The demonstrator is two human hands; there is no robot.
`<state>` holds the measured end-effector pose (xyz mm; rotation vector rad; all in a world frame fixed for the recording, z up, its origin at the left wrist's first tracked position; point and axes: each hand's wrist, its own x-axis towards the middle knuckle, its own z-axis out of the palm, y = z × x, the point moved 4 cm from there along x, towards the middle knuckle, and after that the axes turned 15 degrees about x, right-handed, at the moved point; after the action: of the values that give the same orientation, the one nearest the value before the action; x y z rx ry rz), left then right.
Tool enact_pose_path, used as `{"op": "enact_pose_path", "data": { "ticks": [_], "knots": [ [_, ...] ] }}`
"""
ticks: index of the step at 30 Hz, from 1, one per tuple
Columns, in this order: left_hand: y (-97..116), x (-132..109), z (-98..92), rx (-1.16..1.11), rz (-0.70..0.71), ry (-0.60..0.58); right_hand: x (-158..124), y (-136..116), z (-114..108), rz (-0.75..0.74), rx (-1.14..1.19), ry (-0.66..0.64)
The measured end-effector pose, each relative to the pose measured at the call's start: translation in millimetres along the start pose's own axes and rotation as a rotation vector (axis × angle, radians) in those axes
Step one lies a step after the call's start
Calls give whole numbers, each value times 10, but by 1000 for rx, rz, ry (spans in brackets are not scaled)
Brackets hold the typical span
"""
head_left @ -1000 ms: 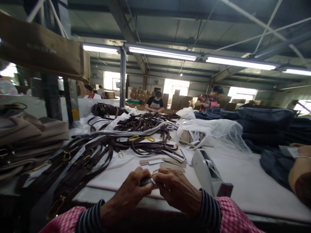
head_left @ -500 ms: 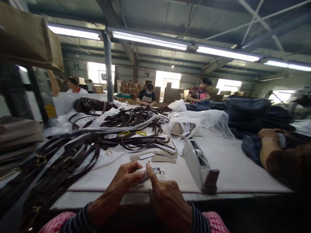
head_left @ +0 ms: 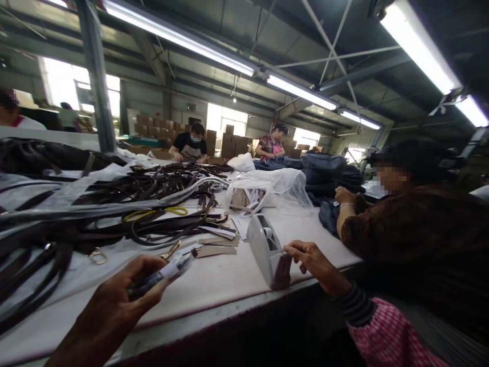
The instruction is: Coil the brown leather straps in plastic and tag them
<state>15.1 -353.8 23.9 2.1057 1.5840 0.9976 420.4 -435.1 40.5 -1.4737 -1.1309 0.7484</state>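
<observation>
My left hand (head_left: 126, 290) is closed around a dark strap end (head_left: 164, 272) wrapped in pale paper, with a brass clasp sticking out at its tip. It hovers over the white table (head_left: 214, 285) near the front edge. My right hand (head_left: 309, 257) reaches to the grey tape dispenser (head_left: 265, 250) and touches its front cutter end with curled fingers. Whether tape is pinched there I cannot make out. Flat cardboard pieces (head_left: 214, 247) lie just beyond the strap end.
A big tangle of dark brown straps (head_left: 114, 214) with yellow-handled scissors (head_left: 168, 210) covers the left half. A clear plastic bag (head_left: 271, 186) sits mid-table. A person in dark brown (head_left: 412, 224) works close on my right beside dark blue bags (head_left: 324, 168). Other workers sit far back.
My hands have parted: the right one left the strap and went right to the tape dispenser, while the left keeps the strap. My view swung to the right.
</observation>
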Motion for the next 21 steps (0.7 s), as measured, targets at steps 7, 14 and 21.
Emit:
{"op": "enact_pose_path", "data": {
  "ticks": [7, 14, 21],
  "knots": [
    [92, -40, 36, -5, 39, -41, 10, 107, 121, 128, 239, 83],
    [102, -31, -46, -16, 57, 20, -240, 216, 196, -6, 436, 308],
    [63, 37, -113, -90, -13, 32, -570, 516, 383, 97, 644, 290]
  ]
}}
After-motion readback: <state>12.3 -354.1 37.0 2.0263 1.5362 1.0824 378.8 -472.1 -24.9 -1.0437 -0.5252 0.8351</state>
